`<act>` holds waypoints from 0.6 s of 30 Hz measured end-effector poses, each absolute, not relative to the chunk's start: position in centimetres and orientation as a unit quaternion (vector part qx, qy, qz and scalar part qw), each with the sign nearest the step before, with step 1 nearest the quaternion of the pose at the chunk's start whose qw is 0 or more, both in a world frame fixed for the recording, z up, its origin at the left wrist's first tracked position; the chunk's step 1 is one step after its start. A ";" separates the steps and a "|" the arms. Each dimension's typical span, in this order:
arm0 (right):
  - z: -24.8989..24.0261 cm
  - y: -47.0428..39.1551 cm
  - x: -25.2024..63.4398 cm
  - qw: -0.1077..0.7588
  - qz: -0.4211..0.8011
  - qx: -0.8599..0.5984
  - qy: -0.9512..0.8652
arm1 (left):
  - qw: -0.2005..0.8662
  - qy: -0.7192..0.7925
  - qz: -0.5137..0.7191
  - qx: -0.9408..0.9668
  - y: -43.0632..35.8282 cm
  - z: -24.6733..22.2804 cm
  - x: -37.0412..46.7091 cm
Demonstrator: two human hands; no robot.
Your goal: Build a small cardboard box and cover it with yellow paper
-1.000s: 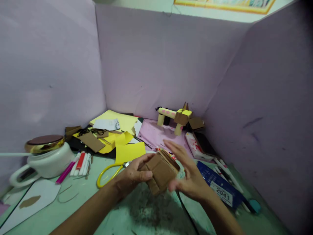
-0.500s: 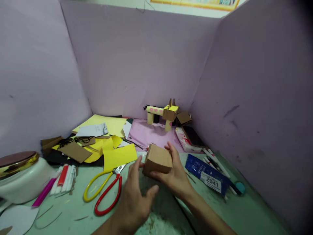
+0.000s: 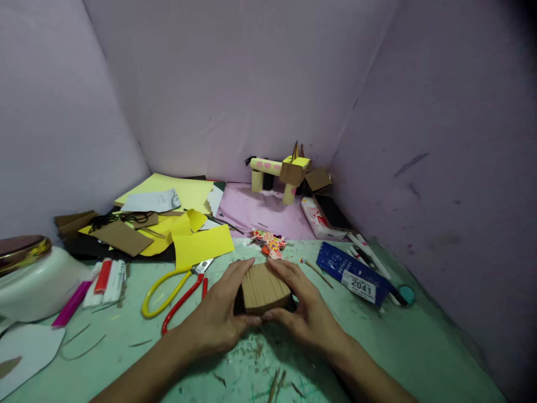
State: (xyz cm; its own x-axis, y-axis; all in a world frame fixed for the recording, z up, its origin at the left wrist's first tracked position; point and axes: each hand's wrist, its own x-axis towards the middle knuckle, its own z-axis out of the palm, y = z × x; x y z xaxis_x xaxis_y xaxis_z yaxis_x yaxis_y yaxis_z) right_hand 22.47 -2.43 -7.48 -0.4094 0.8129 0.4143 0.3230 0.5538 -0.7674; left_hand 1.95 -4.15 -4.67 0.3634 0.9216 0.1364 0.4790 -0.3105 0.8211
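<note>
A small brown cardboard box (image 3: pixel 265 286) is held low over the table, close in front of me. My left hand (image 3: pixel 224 310) grips its left side, the thumb along the near edge. On the right side, my right hand (image 3: pixel 304 305) wraps round it, with fingers over the far corner and thumb at the near edge. The two thumb tips almost meet. The underside of the box is hidden. Just beyond it lies a patterned paper piece (image 3: pixel 271 242) in red, yellow and white. Scissors (image 3: pixel 184 296) with one yellow and one red handle lie beside my left hand.
A spotted yellow paper animal (image 3: pixel 272 170) with a cardboard head stands at the back on pink paper (image 3: pixel 251 210). Yellow paper (image 3: pixel 205 246) and cardboard scraps (image 3: pixel 121 238) lie left, near markers (image 3: pixel 104 282) and a white jar (image 3: pixel 42 285). A blue packet (image 3: pixel 352 274) lies right.
My left hand has closed onto the box, which both hands now hold. The box has come lower and nearer, uncovering the patterned paper. The camera view has tipped downward.
</note>
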 end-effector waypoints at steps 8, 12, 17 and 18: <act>-8.8 -2.7 23.0 0.404 0.257 -0.361 -0.801 | 0.327 0.454 0.303 0.772 -4.2 -4.5 2.9; -8.2 -3.0 22.7 0.415 0.308 -0.345 -0.783 | 0.409 0.472 0.316 0.714 -4.2 -4.9 2.6; -7.1 -2.7 22.9 0.439 0.305 -0.351 -0.768 | 0.371 0.470 0.406 0.690 -4.1 -5.2 2.7; -7.0 -2.6 22.9 0.452 0.282 -0.347 -0.772 | 0.323 0.472 0.421 0.704 -4.2 -5.2 2.9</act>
State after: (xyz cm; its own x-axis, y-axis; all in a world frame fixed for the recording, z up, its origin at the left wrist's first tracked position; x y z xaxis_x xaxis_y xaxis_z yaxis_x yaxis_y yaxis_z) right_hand 22.92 -2.56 -7.04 -0.3509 0.7906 0.5018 0.2819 0.6002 -0.7485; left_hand 2.86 -4.16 -5.21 0.1997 0.9364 0.2885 0.3925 -0.3462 0.8521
